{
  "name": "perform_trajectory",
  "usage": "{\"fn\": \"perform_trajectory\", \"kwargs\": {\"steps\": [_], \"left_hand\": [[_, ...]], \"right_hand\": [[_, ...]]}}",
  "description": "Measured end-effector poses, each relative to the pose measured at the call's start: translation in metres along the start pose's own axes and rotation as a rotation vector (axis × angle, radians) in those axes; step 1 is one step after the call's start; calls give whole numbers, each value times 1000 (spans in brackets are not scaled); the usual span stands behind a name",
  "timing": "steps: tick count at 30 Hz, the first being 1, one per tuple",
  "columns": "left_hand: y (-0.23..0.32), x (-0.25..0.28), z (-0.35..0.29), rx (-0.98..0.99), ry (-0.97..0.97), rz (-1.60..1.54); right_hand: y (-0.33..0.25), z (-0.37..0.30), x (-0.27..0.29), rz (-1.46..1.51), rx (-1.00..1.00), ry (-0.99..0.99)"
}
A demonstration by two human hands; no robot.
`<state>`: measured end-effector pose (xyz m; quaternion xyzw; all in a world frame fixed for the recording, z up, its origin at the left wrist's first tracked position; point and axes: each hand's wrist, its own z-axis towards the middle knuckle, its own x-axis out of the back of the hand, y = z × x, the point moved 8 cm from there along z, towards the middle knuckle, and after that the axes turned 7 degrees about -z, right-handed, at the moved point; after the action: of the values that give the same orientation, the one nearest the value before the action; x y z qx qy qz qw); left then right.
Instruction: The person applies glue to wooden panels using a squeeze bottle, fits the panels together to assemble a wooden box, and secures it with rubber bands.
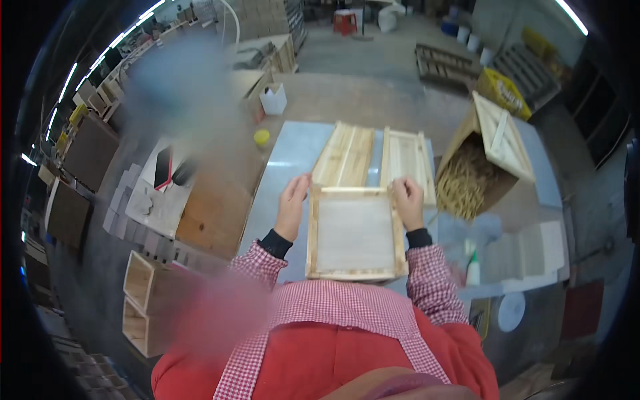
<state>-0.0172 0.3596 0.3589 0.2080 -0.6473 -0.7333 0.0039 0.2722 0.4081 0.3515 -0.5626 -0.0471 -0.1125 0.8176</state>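
Observation:
A square wooden frame (pixel 311 233) lies before me at the table's near edge, with a whitish, see-through-looking panel (pixel 355 231) inside its rim. At its far left corner, my left hand (pixel 291 205) is closed, thumb and fingers pinched at the wood. My right hand (pixel 409 202) is closed round the far right corner, its fingers curled over the rim. Just beyond the frame lie a slatted wooden board (pixel 345 157) and a second wooden frame (pixel 407 160), side by side.
An open carton (pixel 517 190) of straw-like shreds (pixel 460 183) stands at right, a wooden piece (pixel 501 137) on top. Near it is a green-tipped white bottle (pixel 473 270). The blue-grey table (pixel 273 180) runs left; wooden boxes (pixel 138 307) stand lower left. Blurred patches hide some areas.

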Motion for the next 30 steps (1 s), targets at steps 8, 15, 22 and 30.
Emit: {"fn": "perform_trajectory", "kwargs": {"steps": [8, 15, 22, 30], "left_hand": [[-39, -15, 10, -4, -167, 166], [6, -33, 20, 22, -229, 148], [-26, -43, 35, 75, -267, 218], [-15, -96, 65, -171, -295, 757]], "right_hand": [[13, -21, -1, 47, -46, 25], [-35, 1, 19, -36, 13, 117], [-7, -14, 25, -33, 13, 208], [26, 24, 54, 135, 104, 333]]}}
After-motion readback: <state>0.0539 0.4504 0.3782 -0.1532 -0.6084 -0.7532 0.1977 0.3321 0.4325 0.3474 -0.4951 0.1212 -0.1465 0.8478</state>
